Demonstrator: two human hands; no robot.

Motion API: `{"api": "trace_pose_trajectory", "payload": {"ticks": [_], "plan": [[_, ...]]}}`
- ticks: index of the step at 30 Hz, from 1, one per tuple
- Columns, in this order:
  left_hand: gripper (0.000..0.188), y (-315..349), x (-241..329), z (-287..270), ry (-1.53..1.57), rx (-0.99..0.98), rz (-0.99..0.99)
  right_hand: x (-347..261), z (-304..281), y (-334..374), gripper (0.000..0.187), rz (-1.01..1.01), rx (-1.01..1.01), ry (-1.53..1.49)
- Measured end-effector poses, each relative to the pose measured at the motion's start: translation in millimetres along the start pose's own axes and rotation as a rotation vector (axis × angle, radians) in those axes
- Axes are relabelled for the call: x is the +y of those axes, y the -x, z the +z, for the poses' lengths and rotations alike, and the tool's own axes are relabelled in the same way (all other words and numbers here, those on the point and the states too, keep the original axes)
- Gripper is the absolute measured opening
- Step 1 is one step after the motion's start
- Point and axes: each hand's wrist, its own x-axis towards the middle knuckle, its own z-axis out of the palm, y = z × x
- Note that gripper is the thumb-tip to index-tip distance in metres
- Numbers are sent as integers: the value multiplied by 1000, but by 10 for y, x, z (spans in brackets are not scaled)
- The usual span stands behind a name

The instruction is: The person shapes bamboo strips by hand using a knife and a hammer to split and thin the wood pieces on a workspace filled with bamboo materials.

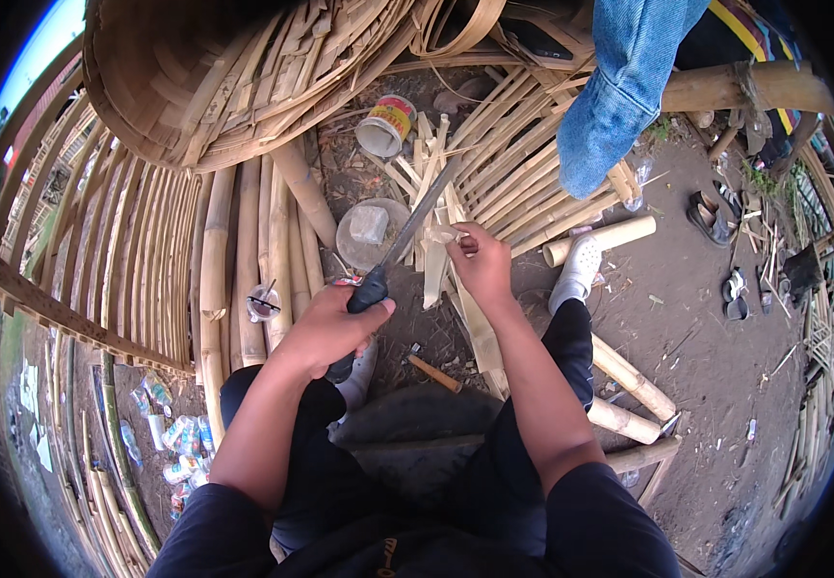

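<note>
My left hand (325, 329) is closed round the black handle of a long knife (419, 223). Its straight grey blade slants up and to the right, over the split bamboo pieces. Just right of the blade, my right hand (483, 268) is closed, thumb and forefinger pinching the end of a pale bamboo strip (441, 234); the curled fingers partly hide the grip. Below that hand, a longer flat bamboo slat (481, 332) runs down toward my right leg.
Bamboo poles (220, 250) lie at the left beside a slatted bamboo frame (138, 250). A grey stone block (369, 224) and a yellow-red tub (385, 125) stand ahead. Woven bamboo hats (244, 87) hang close above. A person's denim-clad leg (619, 96) is at upper right; sandals (711, 218) lie beyond.
</note>
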Motion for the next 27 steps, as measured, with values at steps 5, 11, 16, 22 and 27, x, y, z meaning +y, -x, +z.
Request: {"api": "trace_pose_trajectory", "payload": {"ticks": [5,11,16,22,27], "plan": [[25,84,25,-21,2,-5,-57,-179,-160,-25,26,-291,-58,268],[25,150,-19,-69,5,6,-84,-200,-150,-72,29,-314,-19,262],[33,180,-129,-142,-7,30,-65,-183,-122,-56,27,-372,-17,251],[29,239,-102,-198,13,42,-103,-221,-47,-3,25,-398,-83,173],[35,238,-131,-198,-50,65,-114,-203,37,5,28,-365,-74,99]]}}
